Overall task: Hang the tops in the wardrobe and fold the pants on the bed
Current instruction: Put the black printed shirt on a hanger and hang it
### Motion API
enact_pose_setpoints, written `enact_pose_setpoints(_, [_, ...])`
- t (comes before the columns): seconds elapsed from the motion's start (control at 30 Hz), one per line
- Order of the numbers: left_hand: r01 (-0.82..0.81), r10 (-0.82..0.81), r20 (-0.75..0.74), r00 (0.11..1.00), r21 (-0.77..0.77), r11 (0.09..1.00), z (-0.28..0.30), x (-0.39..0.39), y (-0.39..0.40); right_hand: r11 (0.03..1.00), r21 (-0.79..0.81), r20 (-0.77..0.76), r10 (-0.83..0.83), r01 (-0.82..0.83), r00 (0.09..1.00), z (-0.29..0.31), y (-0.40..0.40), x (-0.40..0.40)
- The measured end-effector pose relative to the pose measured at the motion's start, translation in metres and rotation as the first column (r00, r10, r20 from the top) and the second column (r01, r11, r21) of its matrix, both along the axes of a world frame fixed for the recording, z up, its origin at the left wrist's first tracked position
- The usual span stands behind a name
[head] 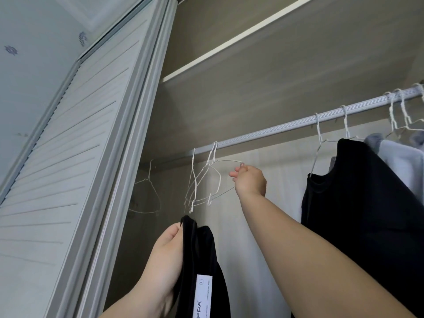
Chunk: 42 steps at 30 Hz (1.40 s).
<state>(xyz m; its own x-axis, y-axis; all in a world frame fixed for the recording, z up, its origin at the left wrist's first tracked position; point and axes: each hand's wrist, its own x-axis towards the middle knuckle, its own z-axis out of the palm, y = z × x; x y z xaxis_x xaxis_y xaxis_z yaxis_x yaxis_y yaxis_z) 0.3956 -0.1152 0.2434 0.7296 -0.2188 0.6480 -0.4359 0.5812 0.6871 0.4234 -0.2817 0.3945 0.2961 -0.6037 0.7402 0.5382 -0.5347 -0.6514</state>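
Two hands up inside the wardrobe. My right hand (249,180) is at centre frame, its grip pinching the end of a white wire hanger (216,180) that hooks on the rail (275,128). More empty hangers (146,191) hang toward 9 o'clock of it. My left hand (165,251), at 6 o'clock, has its grip curled round a black top (206,260) with a white label, held below the rail. At 3 o'clock a black garment (358,203) and pale grey shirts (399,154) already hang. Louvred door (68,157) at 9 o'clock.
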Motion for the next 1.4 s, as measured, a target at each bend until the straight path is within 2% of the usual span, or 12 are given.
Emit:
enact_pose_setpoints(0.13, [0.03, -0.03, -0.019, 0.999, -0.012, 0.999, -0.001, -0.003, -0.006, 0.998, 0.001, 0.039, -0.058, 0.058, 0.998, -0.001, -0.002, -0.006])
enact_pose_setpoints(0.43, [0.027, -0.027, -0.026, 0.999, 0.024, 0.999, -0.007, 0.001, -0.013, 0.994, 0.039, 0.253, -0.107, 0.101, 0.961, 0.006, -0.004, -0.029])
enact_pose_setpoints(0.57, [0.042, -0.042, -0.014, 0.999, 0.028, 0.999, -0.016, -0.001, -0.008, 0.997, 0.04, 0.316, -0.08, 0.071, 0.946, -0.016, -0.019, -0.051])
enact_pose_setpoints(0.63, [0.076, -0.075, -0.034, 0.997, 0.018, 0.997, -0.022, -0.001, -0.006, 0.994, -0.005, 0.335, -0.099, 0.107, 0.937, -0.037, -0.031, -0.07])
enact_pose_setpoints(0.7, [0.073, -0.072, -0.049, 0.996, 0.03, 0.997, -0.032, 0.001, -0.005, 0.983, -0.069, 0.333, -0.139, 0.171, 0.933, -0.067, -0.045, -0.093])
enact_pose_setpoints(0.8, [0.01, -0.008, -0.032, 0.999, 0.059, 0.998, -0.045, 0.009, -0.005, 0.983, -0.121, 0.307, -0.094, 0.137, 0.947, -0.113, -0.058, -0.125])
enact_pose_setpoints(0.9, [-0.029, 0.034, -0.045, 0.998, 0.103, 0.994, -0.066, 0.02, -0.006, 0.976, -0.146, 0.277, -0.118, 0.164, 0.953, -0.158, -0.062, -0.157])
enact_pose_setpoints(1.03, [-0.068, 0.082, -0.116, 0.99, 0.12, 0.99, -0.097, 0.041, -0.004, 0.967, -0.187, 0.184, -0.138, 0.173, 0.973, -0.188, -0.046, -0.188])
enact_pose_setpoints(1.23, [-0.196, 0.234, -0.179, 0.955, 0.207, 0.958, -0.141, 0.075, 0.006, 0.973, -0.221, 0.121, -0.046, 0.072, 0.992, -0.203, -0.017, -0.225])
enact_pose_setpoints(1.4, [-0.212, 0.254, -0.127, 0.959, 0.273, 0.938, -0.168, 0.083, 0.012, 0.989, -0.097, 0.113, 0.118, -0.107, 0.987, -0.219, -0.007, -0.243])
